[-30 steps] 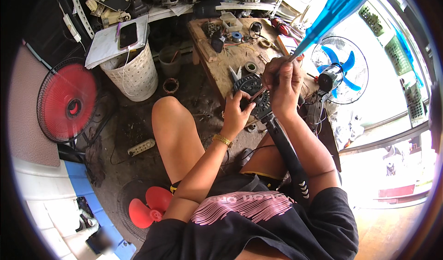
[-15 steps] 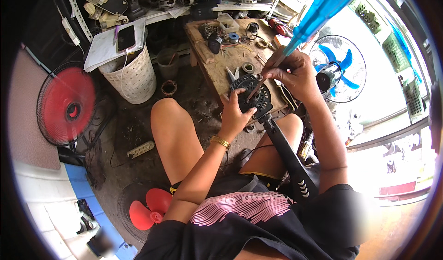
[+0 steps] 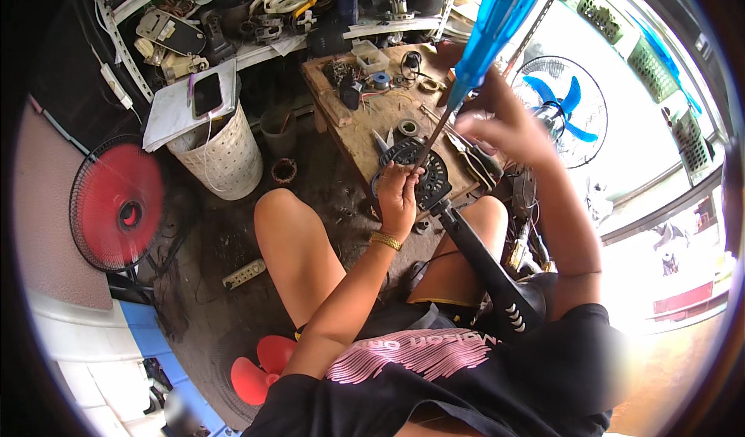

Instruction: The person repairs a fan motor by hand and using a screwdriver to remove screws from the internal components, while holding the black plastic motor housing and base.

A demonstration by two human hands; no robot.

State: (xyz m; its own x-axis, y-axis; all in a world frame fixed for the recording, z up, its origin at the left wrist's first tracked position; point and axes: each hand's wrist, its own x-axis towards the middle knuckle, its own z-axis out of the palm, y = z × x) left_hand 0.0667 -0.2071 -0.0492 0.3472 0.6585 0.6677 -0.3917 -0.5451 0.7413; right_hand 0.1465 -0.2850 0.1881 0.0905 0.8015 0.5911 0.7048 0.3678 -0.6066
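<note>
A long screwdriver (image 3: 490,37) with a clear blue handle stands tilted, its tip down at the black fan motor housing (image 3: 436,175). My left hand (image 3: 398,198), with a gold bracelet at the wrist, is closed at the vented housing, its fingertips pinching the lower end of the shaft. Around the handle and upper shaft, my right hand (image 3: 508,130) is blurred, thumb spread away and fingers apart, partly behind the handle. The housing sits on a black fan stand neck (image 3: 477,243) that slants down to my lap. Where the tip meets the housing, my fingers hide it.
Past the housing is a wooden workbench (image 3: 353,130) with pliers (image 3: 479,164), a tape roll (image 3: 407,127) and a solder spool (image 3: 381,80). A white basket (image 3: 221,154) bears papers and a phone. Fans with red (image 3: 124,212) and blue blades (image 3: 570,95) stand either side. A power strip (image 3: 244,274) lies on the floor.
My right hand has loosened from the shaft and its thumb has swung away. My left fingers have drawn together from a spread hold on the housing onto the shaft. The view has shifted slightly.
</note>
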